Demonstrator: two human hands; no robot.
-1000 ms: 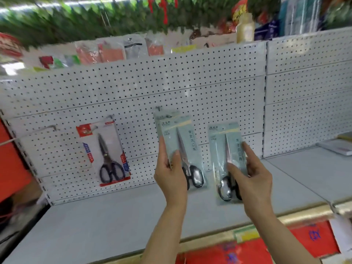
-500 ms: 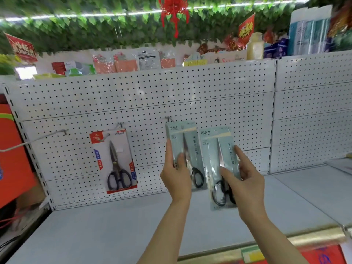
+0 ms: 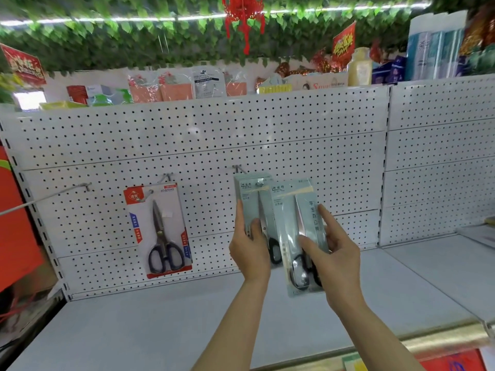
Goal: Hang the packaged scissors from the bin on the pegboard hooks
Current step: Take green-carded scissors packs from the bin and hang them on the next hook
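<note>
My left hand [image 3: 247,250] grips a pale green pack of scissors [image 3: 253,199] by its lower part. That pack's top sits at the middle pegboard hook [image 3: 239,169]. My right hand [image 3: 333,250] holds a second pale green scissors pack [image 3: 293,223] between thumb and fingers. This second pack overlaps the right edge of the first. A red-and-white scissors pack [image 3: 160,228] hangs on the hook [image 3: 166,178] to the left. The white pegboard [image 3: 187,135] runs across the whole view. The bin is out of view.
A long bare hook [image 3: 53,195] sticks out at the far left. A grey shelf [image 3: 160,325] lies below the pegboard, with a gold front edge [image 3: 442,341]. Another pegboard panel [image 3: 439,162] stands to the right. Goods line the top shelf under green leaf garlands.
My right hand has brought its pack leftward until it overlaps the pack in my left hand. The view has tilted up and shifted a little to the left.
</note>
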